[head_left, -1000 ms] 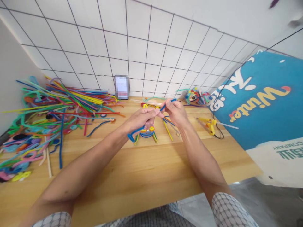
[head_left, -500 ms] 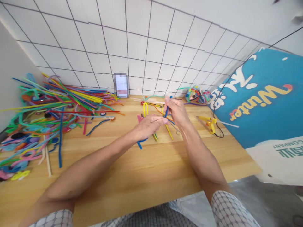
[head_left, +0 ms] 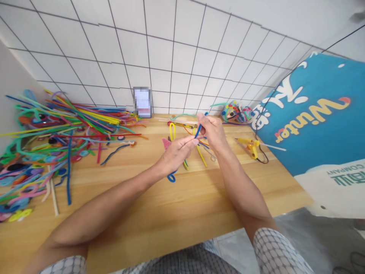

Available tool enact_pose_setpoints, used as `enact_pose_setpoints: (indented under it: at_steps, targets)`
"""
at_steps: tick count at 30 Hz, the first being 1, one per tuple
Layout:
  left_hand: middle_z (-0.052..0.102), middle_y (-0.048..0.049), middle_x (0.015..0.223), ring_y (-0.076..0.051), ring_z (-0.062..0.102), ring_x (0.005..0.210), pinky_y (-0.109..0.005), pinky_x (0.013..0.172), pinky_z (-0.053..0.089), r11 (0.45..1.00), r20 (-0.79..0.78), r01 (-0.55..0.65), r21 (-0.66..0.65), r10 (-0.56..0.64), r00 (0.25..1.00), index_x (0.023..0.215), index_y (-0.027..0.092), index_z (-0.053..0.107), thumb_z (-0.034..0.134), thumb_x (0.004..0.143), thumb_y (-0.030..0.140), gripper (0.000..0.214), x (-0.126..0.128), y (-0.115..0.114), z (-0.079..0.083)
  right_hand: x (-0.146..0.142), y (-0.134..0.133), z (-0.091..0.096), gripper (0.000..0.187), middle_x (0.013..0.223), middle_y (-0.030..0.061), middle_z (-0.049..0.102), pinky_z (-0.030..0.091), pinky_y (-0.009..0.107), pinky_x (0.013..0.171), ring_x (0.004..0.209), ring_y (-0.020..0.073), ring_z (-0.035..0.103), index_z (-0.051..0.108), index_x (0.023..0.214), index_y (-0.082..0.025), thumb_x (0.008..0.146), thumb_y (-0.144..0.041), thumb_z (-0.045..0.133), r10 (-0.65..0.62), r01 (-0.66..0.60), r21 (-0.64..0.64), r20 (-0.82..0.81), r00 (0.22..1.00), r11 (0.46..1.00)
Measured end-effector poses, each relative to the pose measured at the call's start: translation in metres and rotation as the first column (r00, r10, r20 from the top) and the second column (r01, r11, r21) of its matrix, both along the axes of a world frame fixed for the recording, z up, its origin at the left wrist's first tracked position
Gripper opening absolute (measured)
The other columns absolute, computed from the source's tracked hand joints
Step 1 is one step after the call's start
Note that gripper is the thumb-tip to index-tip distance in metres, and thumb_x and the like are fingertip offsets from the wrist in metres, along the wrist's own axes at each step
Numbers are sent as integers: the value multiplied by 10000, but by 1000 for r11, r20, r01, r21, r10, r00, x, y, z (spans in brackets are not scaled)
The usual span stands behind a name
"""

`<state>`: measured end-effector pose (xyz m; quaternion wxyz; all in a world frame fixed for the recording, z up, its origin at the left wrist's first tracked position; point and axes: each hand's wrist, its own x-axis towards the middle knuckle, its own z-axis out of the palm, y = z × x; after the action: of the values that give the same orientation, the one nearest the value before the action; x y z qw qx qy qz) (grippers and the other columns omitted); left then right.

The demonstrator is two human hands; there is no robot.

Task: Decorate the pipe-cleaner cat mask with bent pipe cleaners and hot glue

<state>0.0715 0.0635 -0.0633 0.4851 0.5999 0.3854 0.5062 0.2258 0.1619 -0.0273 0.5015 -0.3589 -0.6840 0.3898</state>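
Observation:
A blue pipe cleaner (head_left: 197,131) runs between my two hands above the wooden table. My left hand (head_left: 179,149) pinches it between thumb and fingers, and a looped blue end (head_left: 171,177) hangs out below the palm. My right hand (head_left: 211,129) grips the upper stretch, its tip poking up past the fingers. Beneath and behind the hands lie a yellow pipe cleaner loop (head_left: 172,131), a pink woven triangle (head_left: 165,143), a yellow pipe cleaner stem (head_left: 202,156) and small scissors (head_left: 212,156). My left hand partly hides these pieces.
Many coloured pipe cleaners (head_left: 94,114) and craft pieces are heaped on the left. A phone (head_left: 142,102) leans on the tiled wall. To the right lie a yellow glue gun (head_left: 249,146) with its cord and a decorated craft piece (head_left: 236,112). A blue printed board (head_left: 316,114) stands beside the table.
The blue end below my left hand now shows as a loop rather than a straight piece. More of the pipe cleaner's upper tip sticks out above my right hand. The view has shifted slightly.

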Motion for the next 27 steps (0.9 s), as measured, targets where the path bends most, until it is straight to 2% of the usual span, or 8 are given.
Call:
enact_pose_setpoints:
  at_steps: [3, 7, 9, 11, 14, 17, 22, 27]
  targets:
    - [419, 83, 596, -117, 317, 522, -262, 544, 263, 991, 86, 81, -106, -72, 994, 1170, 146, 802, 647, 1032, 659, 554, 0, 4, 0, 7, 10, -1, 832, 506, -35, 471, 349, 287, 517, 515, 117, 431, 597, 598, -245, 848, -1032, 690, -41, 43, 36, -45, 998, 998]
    - [505, 57, 602, -101, 389, 507, -241, 522, 261, 976, 164, 46, -214, -11, 986, 1019, 154, 774, 726, 976, 585, 436, 3, 6, 0, 17, 19, 3, 843, 515, -31, 481, 368, 291, 509, 513, 127, 454, 607, 646, -255, 863, -1070, 610, -132, 138, 78, -79, 988, 987]
    - [528, 51, 605, -98, 409, 503, -236, 515, 261, 969, 189, 20, -248, 28, 982, 1017, 149, 770, 728, 978, 542, 398, 3, 6, 0, 20, 18, 7, 847, 530, -35, 485, 354, 293, 487, 508, 129, 454, 621, 677, -259, 847, -1088, 598, -106, 112, 77, -73, 992, 991]
    - [533, 56, 598, -96, 410, 495, -231, 510, 259, 965, 205, 9, -261, 46, 978, 1067, 147, 774, 727, 984, 510, 375, 3, 5, 0, 20, 13, 11, 829, 578, -34, 530, 391, 289, 504, 540, 131, 483, 645, 717, -258, 832, -1079, 636, 7, -3, 77, -51, 999, 997]
    - [535, 73, 595, -97, 412, 492, -224, 502, 260, 971, 210, -24, -238, 75, 975, 1162, 157, 762, 736, 973, 493, 387, 2, 4, 2, 16, 3, 15, 769, 663, -29, 602, 466, 282, 607, 627, 132, 535, 677, 764, -247, 842, -1011, 730, 197, -199, 78, 35, 980, 977]
    - [544, 75, 590, -99, 407, 486, -232, 494, 267, 979, 189, -49, -196, 87, 978, 1147, 162, 745, 748, 952, 559, 443, 2, 4, 3, 13, -3, 15, 730, 685, -26, 614, 463, 287, 662, 673, 139, 545, 670, 760, -238, 845, -952, 795, 247, -254, 67, 101, 964, 965]
    - [541, 59, 612, -105, 425, 504, -249, 517, 311, 988, 127, -61, -142, 79, 989, 1060, 160, 754, 708, 949, 671, 524, 1, 3, 3, 9, -9, 13, 687, 662, -29, 585, 416, 295, 645, 661, 148, 509, 607, 710, -251, 867, -885, 818, 211, -215, 58, 80, 974, 975]
    - [462, 67, 610, -123, 381, 524, -269, 556, 331, 995, -64, -50, -83, 45, 997, 983, 179, 738, 565, 1056, 551, 417, -2, 1, 2, 4, -20, 13, 596, 607, -49, 425, 284, 312, 601, 617, 138, 363, 498, 642, -262, 942, -678, 802, 70, -81, 142, 78, 994, 987]
